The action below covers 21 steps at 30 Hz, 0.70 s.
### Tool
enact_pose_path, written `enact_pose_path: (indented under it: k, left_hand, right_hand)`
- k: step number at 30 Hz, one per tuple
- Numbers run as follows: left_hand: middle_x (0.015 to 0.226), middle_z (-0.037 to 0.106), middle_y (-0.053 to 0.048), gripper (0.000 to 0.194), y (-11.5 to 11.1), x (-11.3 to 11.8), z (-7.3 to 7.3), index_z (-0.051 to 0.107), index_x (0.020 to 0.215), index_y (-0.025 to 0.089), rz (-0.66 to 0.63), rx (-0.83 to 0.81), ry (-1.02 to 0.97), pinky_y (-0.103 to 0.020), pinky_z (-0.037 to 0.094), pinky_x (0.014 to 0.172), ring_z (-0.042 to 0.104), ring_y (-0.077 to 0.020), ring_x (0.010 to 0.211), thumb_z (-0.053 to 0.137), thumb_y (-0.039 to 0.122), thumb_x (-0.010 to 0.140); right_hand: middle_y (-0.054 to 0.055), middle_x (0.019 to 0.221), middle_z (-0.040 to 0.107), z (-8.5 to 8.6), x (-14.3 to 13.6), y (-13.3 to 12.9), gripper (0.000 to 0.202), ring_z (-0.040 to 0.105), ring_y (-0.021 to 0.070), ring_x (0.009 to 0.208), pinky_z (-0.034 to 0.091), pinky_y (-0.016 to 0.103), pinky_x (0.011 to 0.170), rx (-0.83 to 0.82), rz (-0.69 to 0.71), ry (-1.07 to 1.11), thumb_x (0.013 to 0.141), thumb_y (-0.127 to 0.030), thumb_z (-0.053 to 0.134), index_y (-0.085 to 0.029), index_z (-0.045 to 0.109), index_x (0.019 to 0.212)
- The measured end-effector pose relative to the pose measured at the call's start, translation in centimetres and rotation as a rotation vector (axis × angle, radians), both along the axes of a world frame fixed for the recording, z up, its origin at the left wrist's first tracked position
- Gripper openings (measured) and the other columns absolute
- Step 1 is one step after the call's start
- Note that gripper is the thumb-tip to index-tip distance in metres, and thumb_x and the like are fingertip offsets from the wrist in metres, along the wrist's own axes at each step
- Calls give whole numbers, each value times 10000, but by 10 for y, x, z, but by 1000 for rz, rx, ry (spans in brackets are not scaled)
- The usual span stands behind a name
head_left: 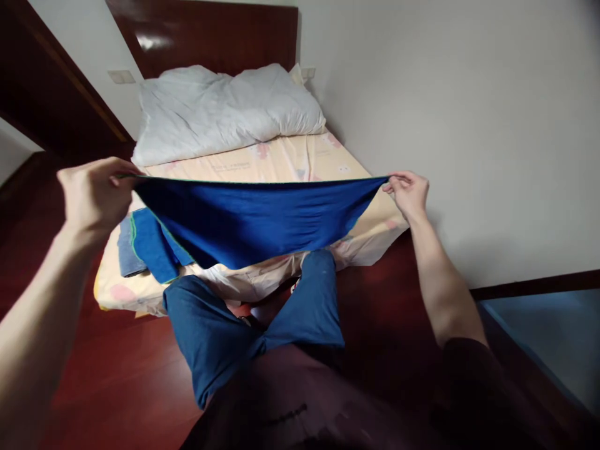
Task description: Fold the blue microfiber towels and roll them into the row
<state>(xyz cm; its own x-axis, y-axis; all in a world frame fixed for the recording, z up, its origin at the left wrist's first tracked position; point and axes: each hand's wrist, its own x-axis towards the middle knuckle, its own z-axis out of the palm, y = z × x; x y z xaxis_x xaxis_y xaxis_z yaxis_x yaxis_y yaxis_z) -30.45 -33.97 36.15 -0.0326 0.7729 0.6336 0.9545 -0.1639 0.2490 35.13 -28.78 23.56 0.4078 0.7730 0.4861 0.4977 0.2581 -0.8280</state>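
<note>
A blue cloth with a green edge is stretched out in the air above the near part of the bed. My left hand pinches its upper left corner. The upper right corner is held between the fingertips of my right hand. Between the hands the top edge runs almost straight, and the rest hangs down towards my knees. Below and left of it, another blue cloth with green edging lies on the bed, partly over a grey-blue cloth.
The bed has a pale patterned sheet, with a white quilt or pillow at the dark wooden headboard. My knees in blue trousers are against the near bed edge. A wall rises on the right.
</note>
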Motion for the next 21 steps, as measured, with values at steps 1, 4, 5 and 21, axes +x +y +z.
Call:
enact_pose_path:
  k: [1, 4, 5, 21]
  left_hand:
    - [893, 741, 8, 452, 11, 7, -6, 799, 1013, 138, -39, -12, -16, -289, 545, 906, 656, -130, 816, 534, 491, 913]
    - [932, 769, -30, 445, 38, 20, -25, 794, 1033, 124, -91, -94, -56, -282, 553, 904, 657, -144, 807, 543, 471, 914]
    - [947, 776, -36, 441, 45, 22, -31, 793, 1046, 125, -101, -118, -61, -285, 552, 916, 660, -150, 819, 545, 466, 915]
    - [833, 702, 3, 748, 46, 44, 17, 769, 1078, 119, -245, -423, -222, -535, 561, 901, 725, -209, 808, 686, 770, 718]
  right_hand:
    - [2, 692, 681, 7, 4, 0, 67, 671, 136, 552, 592, 265, 595, 3, -6, 29, 911, -250, 727, -186, 710, 902]
    - [-4, 731, 689, 17, 13, -1, 103, 626, 106, 474, 548, 239, 524, -1, -29, 99, 898, -236, 759, -180, 679, 865]
    - [-7, 728, 687, 18, 15, -2, 98, 623, 103, 468, 538, 233, 516, -6, -41, 108, 895, -217, 759, -176, 677, 862]
    - [79, 777, 711, 41, 67, -55, 43, 761, 219, 700, 628, 411, 764, 17, -101, -33, 916, -170, 760, -211, 762, 901]
